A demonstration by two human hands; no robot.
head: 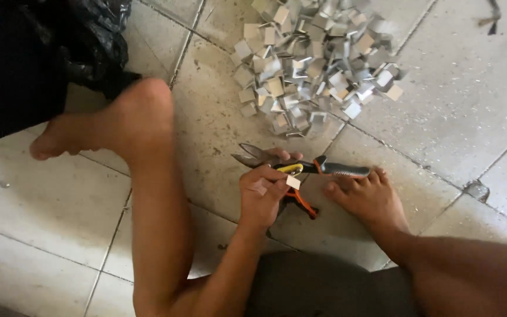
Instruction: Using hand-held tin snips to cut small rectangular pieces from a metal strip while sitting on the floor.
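Note:
I sit on a tiled floor with my legs spread. My left hand [260, 196] pinches a small pale metal piece [293, 182] right at the tin snips [289, 169]. The snips lie on the floor with grey blades [250, 155] pointing left. Their dark upper handle [344, 170] rests by the toes of my right foot [368, 199], and an orange handle [303, 204] angles down below my hand. A couple of fingertips [283, 154] show just behind the blades. My right hand is not visible.
A heap of several bent, pale metal pieces [312, 58] lies on the floor beyond the snips. My left leg [148, 152] is bent at the left, its foot pointing left. A black plastic bag [42, 47] fills the top left corner.

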